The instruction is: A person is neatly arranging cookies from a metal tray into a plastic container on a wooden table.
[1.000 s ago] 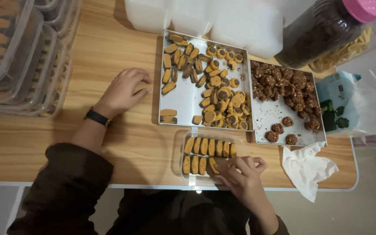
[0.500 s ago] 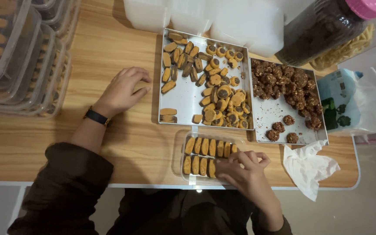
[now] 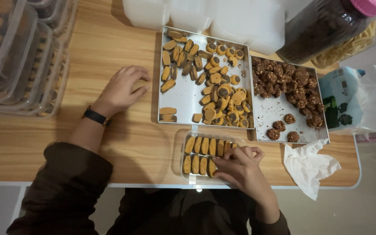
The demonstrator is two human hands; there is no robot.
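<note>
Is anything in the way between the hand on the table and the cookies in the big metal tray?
Nothing visible is. The left hand rests on bare wooden table, and only open tabletop and the low tray rim lie between it and the metal tray of cookies. The right hand is already on the clear box of cookies.

Two metal trays (image 3: 177, 93), one clear container (image 3: 178, 153), two hands (image 3: 120, 89).

Wooden table (image 3: 109, 143), two metal trays (image 3: 183, 98), clear plastic box (image 3: 178, 150), stacked containers (image 3: 18, 56), crumpled tissue (image 3: 307, 167), jar (image 3: 323, 26)
</note>
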